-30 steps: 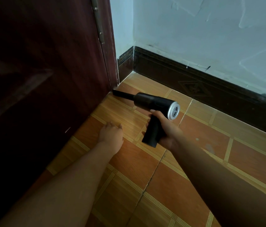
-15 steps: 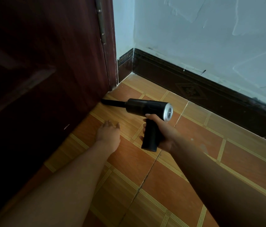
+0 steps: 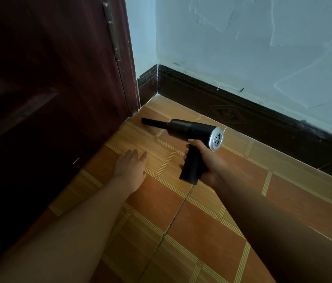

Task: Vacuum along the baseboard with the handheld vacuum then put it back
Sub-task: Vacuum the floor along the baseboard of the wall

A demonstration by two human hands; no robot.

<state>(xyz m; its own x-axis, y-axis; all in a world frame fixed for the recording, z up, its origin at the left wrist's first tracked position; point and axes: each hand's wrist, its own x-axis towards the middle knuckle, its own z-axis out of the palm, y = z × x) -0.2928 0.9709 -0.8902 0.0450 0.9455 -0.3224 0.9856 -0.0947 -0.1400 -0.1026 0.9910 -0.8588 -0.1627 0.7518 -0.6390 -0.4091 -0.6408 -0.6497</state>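
Note:
My right hand (image 3: 204, 160) grips the handle of a black handheld vacuum (image 3: 189, 129) with a silver vented rear cap. Its narrow black nozzle (image 3: 153, 122) points left, its tip low over the floor near the bottom corner of the door. The dark brown baseboard (image 3: 242, 117) runs along the white wall behind the vacuum, from the corner toward the right. My left hand (image 3: 130, 164) lies flat on the tiled floor, fingers straight, left of the vacuum's handle.
A dark red-brown door (image 3: 48, 88) with a hinge fills the left side and stands close to the nozzle. Orange and tan floor tiles (image 3: 202, 231) spread across the foreground. The white plastered wall (image 3: 253, 48) rises above the baseboard.
The vacuum's nozzle swung left along the door's bottom edge, then came back right toward the corner. My left hand stayed flat on the floor.

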